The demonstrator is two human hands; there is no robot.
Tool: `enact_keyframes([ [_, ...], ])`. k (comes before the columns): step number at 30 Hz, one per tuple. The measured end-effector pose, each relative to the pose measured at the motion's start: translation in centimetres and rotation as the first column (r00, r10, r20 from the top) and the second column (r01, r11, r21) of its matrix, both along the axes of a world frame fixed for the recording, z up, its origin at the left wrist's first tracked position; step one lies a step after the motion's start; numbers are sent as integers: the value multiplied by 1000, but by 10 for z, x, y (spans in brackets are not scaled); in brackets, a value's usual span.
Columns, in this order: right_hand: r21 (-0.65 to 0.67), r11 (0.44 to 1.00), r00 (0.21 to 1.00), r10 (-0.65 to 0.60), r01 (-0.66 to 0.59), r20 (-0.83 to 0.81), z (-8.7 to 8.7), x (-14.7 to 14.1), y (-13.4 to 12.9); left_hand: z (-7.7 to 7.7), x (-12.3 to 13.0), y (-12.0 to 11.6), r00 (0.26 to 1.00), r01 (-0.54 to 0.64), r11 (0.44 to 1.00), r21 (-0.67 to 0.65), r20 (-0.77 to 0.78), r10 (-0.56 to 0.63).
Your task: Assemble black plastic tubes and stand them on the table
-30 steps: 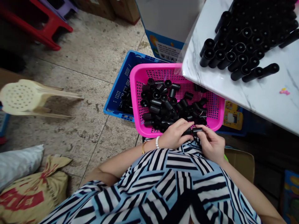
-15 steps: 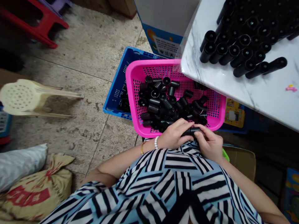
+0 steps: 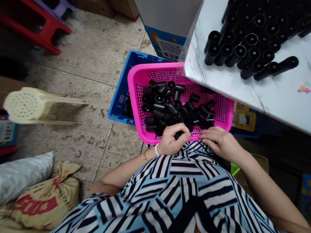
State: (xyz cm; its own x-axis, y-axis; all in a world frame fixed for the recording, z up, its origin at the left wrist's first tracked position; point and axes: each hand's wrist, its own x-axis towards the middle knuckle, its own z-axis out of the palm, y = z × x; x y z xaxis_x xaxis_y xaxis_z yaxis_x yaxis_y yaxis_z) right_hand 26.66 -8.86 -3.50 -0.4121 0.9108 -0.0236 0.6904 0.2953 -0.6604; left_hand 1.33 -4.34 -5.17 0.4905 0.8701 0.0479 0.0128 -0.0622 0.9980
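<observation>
Apart now, the right hand (image 3: 220,142) has moved away to the near edge of the pink basket (image 3: 132,94); I cannot tell if it holds anything. The left hand (image 3: 173,139) curls around a black tube (image 3: 179,134) there.

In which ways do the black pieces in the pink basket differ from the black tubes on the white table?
The black pieces lie jumbled at many angles; the black tubes stand packed together. Most pieces look short; the tubes look longer. The pieces are inside the pink basket, the tubes on the white table. Both are black and cylindrical.
</observation>
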Motion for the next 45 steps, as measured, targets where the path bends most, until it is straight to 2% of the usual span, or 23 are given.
enact_keyframes([
  [2,74,991,993,-113,110,34,-5,9,12,-2,-3,3,996,-49,970,-237,65,66],
  [4,167,960,973,-228,223,13,-6,13,24,-3,-6,7,987,-23,898,-440,131,89],
  [6,207,942,964,-264,264,-29,-2,13,33,0,-9,13,984,27,837,-546,162,73],
  [8,198,942,962,-273,271,-20,3,8,36,6,-11,18,989,71,817,-572,147,17],
  [11,65,968,948,-251,243,197,3,-10,38,15,-10,23,993,106,793,-600,98,-59],
  [13,-108,974,913,-146,201,382,-4,-24,41,17,-7,23,993,107,772,-627,110,-48],
  [15,-233,955,874,-49,182,483,-12,-35,46,16,-4,22,988,97,769,-631,153,1],
  [17,-248,950,855,-34,188,518,-19,-41,50,12,-4,23,976,70,793,-605,205,70],
  [20,-205,960,858,-62,191,510,-24,-36,51,10,-11,26,951,-17,866,-499,261,169],
  [22,-231,957,886,-53,178,461,-23,-28,48,12,-18,28,949,-36,910,-413,272,161],
  [24,-308,938,933,-44,162,357,-19,-20,44,17,-24,30,965,-3,937,-350,243,94],
  [26,-343,926,975,-93,160,203,-13,-16,39,23,-26,31,992,14,970,-241,128,17],
  [28,-277,939,979,-196,202,48,-5,-17,31,28,-25,31,999,23,999,-42,-34,-25],
  [30,-188,949,961,-270,255,-61,4,-25,22,28,-22,30,986,71,986,149,-161,-47],
  [32,-196,936,936,-322,292,-144,11,-36,13,26,-17,29,965,161,957,240,-240,-102],
  [35,-393,876,850,-417,281,-321,18,-52,3,21,-14,29,921,285,924,256,-339,-190],
  [37,-491,844,781,-451,216,-431,18,-57,1,21,-17,30,902,309,915,260,-385,-195],
  [38,-493,846,767,-452,205,-456,18,-57,1,22,-20,31,902,299,915,273,-394,-177],
  [40,-394,893,820,-387,218,-422,13,-57,5,25,-29,32,920,235,919,316,-378,-105],
  [42,-254,958,930,-208,132,-302,6,-55,11,28,-42,33,944,135,940,313,-327,-27],
  [44,-189,981,983,-71,38,-172,-2,-50,18,30,-56,33,968,21,977,214,-248,34],
  [45,-176,982,989,-84,62,-118,-5,-45,21,29,-62,32,979,-31,990,135,-196,57],
])
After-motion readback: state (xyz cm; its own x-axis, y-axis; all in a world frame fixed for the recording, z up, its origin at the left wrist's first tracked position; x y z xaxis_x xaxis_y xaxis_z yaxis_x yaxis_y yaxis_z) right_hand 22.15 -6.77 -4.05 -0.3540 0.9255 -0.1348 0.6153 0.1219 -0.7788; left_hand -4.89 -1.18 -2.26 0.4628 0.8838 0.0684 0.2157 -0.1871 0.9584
